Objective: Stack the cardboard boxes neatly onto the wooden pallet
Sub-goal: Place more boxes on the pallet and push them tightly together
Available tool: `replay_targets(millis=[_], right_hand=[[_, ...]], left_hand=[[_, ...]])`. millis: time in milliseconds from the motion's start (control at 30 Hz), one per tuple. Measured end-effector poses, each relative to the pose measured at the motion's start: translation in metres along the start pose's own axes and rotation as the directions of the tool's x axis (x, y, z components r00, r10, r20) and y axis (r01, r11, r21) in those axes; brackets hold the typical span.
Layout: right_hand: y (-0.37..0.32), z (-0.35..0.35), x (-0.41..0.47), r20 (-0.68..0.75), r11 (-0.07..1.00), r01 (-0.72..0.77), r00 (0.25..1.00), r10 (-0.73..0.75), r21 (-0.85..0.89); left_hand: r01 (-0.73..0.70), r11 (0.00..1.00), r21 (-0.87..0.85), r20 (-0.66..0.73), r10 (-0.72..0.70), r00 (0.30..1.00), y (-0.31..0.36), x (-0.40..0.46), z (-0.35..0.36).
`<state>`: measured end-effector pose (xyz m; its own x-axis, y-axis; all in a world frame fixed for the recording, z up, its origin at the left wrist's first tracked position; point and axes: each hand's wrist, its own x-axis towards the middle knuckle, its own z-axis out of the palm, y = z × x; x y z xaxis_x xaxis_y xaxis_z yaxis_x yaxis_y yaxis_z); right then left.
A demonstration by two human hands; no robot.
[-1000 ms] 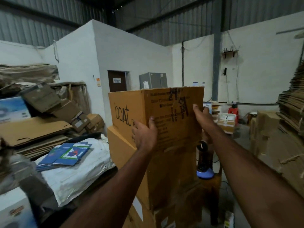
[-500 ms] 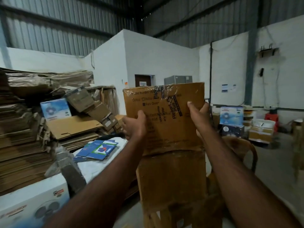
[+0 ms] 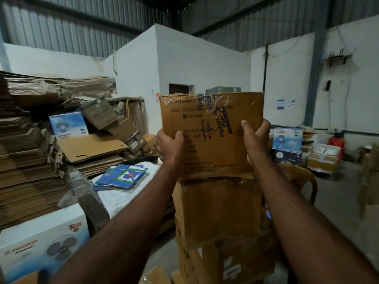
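A taped brown cardboard box [image 3: 213, 128] with black print sits on top of a stack of cardboard boxes [image 3: 217, 212] straight ahead. My left hand [image 3: 170, 144] grips its left edge, thumb on the near face. My right hand [image 3: 256, 136] grips its right edge, thumb on the near face and fingers round the side. The box's bottom edge meets the box below it. No wooden pallet shows; the foot of the stack is hidden in shadow.
Flattened cardboard [image 3: 26, 160] is piled high on the left. A white fan carton [image 3: 41, 242] stands at the lower left, blue cartons [image 3: 123, 175] lie on a white sheet. A chair [image 3: 297, 177] stands behind the stack. More boxes [image 3: 320, 158] sit at the right wall.
The view has swung round the stack, so the top box now shows its narrower printed end. Both hands have stayed on its two side edges.
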<state>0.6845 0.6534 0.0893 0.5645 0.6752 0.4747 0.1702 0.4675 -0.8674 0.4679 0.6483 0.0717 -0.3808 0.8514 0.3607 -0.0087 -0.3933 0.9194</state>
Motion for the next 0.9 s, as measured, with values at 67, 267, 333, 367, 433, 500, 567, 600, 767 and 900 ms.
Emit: replay_targets(millis=[67,267,333,367,433,500,567,600,767,900], right_hand=[[-0.003,0.003,-0.001,-0.014,1.000,0.025,1.000,-0.025,0.010],[-0.035,0.023,-0.018,0.026,0.994,0.048,0.998,-0.050,0.098],[-0.047,0.034,-0.030,0.038,0.990,0.066,0.997,-0.072,0.126],[-0.053,0.041,-0.036,0.047,0.987,0.074,0.996,-0.082,0.140],[-0.065,0.057,-0.050,0.070,0.981,0.098,0.991,-0.112,0.169],[-0.078,0.075,-0.068,0.097,0.973,0.118,0.986,-0.139,0.198],[-0.090,0.096,-0.092,0.142,0.967,0.128,0.977,-0.161,0.220],[-0.095,0.106,-0.107,0.165,0.963,0.137,0.970,-0.178,0.231],[-0.112,0.163,-0.191,0.285,0.948,0.051,0.948,-0.145,0.313],[-0.117,0.205,-0.278,0.378,0.954,-0.004,0.919,-0.115,0.300]], left_hand=[[-0.043,0.999,-0.006,-0.017,0.043,0.999,0.004,-0.002,-0.004],[-0.141,0.987,-0.075,-0.079,0.135,0.988,0.042,-0.012,-0.032],[-0.160,0.982,-0.101,-0.108,0.149,0.983,0.052,-0.016,-0.048],[-0.172,0.980,-0.104,-0.134,0.158,0.978,0.056,-0.016,-0.058],[-0.190,0.977,-0.097,-0.207,0.167,0.964,0.065,-0.017,-0.081],[-0.206,0.975,-0.088,-0.291,0.173,0.941,0.074,-0.020,-0.108],[-0.233,0.970,-0.076,-0.383,0.187,0.905,0.083,-0.026,-0.138],[-0.249,0.967,-0.059,-0.425,0.201,0.883,0.087,-0.030,-0.155],[-0.277,0.957,0.079,-0.515,0.278,0.811,0.104,-0.048,-0.254],[-0.156,0.959,0.238,-0.587,0.270,0.763,0.093,-0.070,-0.358]])
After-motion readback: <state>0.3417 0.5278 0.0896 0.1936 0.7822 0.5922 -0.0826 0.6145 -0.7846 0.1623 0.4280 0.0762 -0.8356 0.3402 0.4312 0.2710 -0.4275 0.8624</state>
